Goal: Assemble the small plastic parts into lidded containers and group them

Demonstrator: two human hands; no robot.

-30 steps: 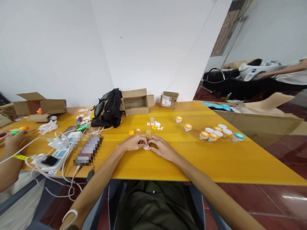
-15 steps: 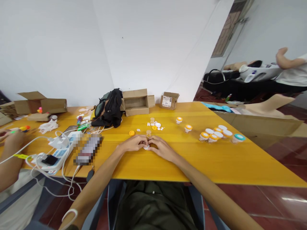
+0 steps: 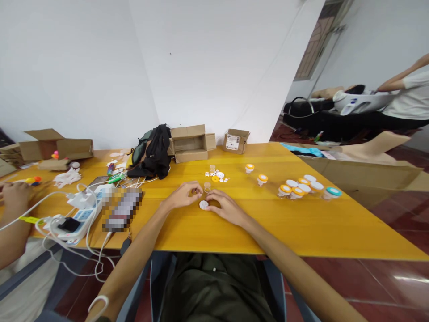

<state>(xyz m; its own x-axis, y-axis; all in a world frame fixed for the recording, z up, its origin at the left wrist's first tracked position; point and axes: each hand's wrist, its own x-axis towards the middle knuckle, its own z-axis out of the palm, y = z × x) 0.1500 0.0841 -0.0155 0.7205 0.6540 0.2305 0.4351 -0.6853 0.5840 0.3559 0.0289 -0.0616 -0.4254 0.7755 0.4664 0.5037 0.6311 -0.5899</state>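
My left hand (image 3: 182, 195) hovers just above the yellow table (image 3: 268, 223), fingertips pinched together on something too small to name. A white round disc (image 3: 203, 205) lies flat on the table between my hands. My right hand (image 3: 226, 206) rests on the table right of the disc, its fingers loosely stretched and its fingertips close to the disc's edge. Just beyond my fingertips stands a small clear vial (image 3: 207, 186). Behind that lie an orange lid (image 3: 215, 179) and several small white pieces (image 3: 219, 174).
Several orange- and white-lidded jars (image 3: 301, 187) stand at the right. At the left are a power strip with cables (image 3: 80, 210), a black bag (image 3: 152, 152) and cardboard boxes (image 3: 191, 143). Another person's hand (image 3: 13, 197) works at the far left; one more person stands at the back right.
My left hand let go of the white disc and lifted up and left, so the disc now lies uncovered. The right hand barely moved. The person at the back right shifted an arm.
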